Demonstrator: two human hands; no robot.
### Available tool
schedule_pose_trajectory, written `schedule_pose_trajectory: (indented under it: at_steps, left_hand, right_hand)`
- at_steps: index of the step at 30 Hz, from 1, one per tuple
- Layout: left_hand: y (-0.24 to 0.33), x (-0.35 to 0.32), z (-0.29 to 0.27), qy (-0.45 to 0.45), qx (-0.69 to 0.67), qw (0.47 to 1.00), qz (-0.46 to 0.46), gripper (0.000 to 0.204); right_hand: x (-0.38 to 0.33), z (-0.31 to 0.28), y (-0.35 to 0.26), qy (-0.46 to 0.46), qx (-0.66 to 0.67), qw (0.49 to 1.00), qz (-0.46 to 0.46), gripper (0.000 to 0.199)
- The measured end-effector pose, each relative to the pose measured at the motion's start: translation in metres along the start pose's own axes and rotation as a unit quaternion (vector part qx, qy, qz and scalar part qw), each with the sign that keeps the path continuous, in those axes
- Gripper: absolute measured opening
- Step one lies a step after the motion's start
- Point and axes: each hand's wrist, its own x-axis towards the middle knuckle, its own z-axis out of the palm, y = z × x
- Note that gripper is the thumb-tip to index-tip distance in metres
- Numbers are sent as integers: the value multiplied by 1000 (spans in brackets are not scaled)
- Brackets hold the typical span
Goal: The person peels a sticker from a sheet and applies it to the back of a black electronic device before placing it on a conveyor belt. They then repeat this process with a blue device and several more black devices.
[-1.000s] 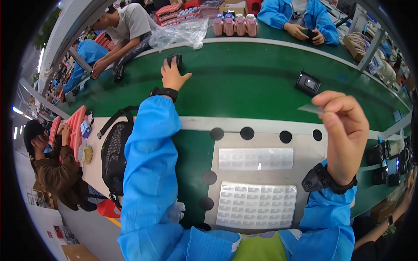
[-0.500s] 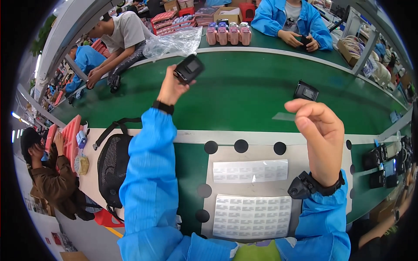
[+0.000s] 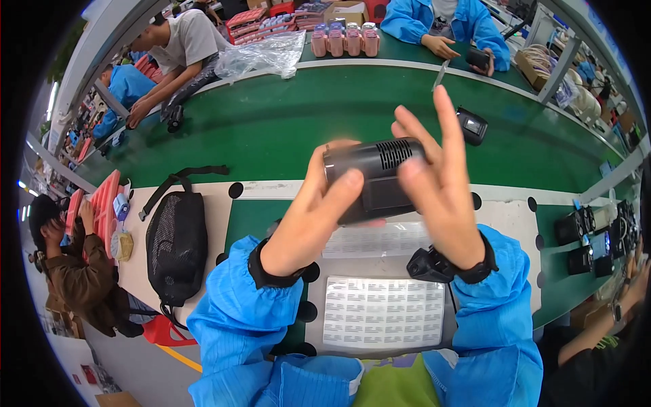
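Note:
In front of me, my left hand (image 3: 313,210) grips a black boxy electronic device (image 3: 380,194), with a slotted vent on its upper face, by its left end. Blurred by motion, my right hand (image 3: 444,193) is at the device's right end, its thumb over the front face. The index finger points up and the other fingers are apart. A small clear strip (image 3: 441,74) clings to that index fingertip. Below the hands lie a white label sheet (image 3: 383,313) with rows of small print and a narrower clear-covered label sheet (image 3: 380,241), partly hidden by my right hand.
Another black device (image 3: 471,126) sits on the green belt (image 3: 264,129) beyond my right hand. A black mesh bag (image 3: 178,241) lies on my left. Pink devices (image 3: 344,42) stand across the belt, near a co-worker's blue sleeve (image 3: 407,27). More black devices (image 3: 583,237) are at right.
My left hand has brought the black device from the far left to in front of me and turned it. My right hand has moved left to meet it, its index finger now raised with the strip.

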Motion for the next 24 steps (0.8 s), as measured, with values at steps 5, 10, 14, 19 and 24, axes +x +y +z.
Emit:
schedule_pose_trajectory:
  at_steps: [5, 10, 14, 19, 24]
  left_hand:
    - [8, -12, -11, -41, -54, 998, -10, 48]
    - [4, -11, -13, -23, -42, 999, 22, 48]
    - [3, -11, -17, -45, -72, 996, 26, 53]
    - [0, -11, -15, -63, -85, 993, 46, 66]
    - [-1, -11, -14, -44, -64, 996, 53, 68]
  right_hand:
    - [-5, -7, -15, 144, 105, 984, -23, 43]
    - [-22, -16, -39, -49, 100, 994, 20, 12]
    - [-20, -4, -41, -41, 39, 990, 128, 4]
    - [-20, 1, -34, -21, 28, 994, 103, 8]
    - [-21, 0, -31, -21, 8, 996, 90, 7]
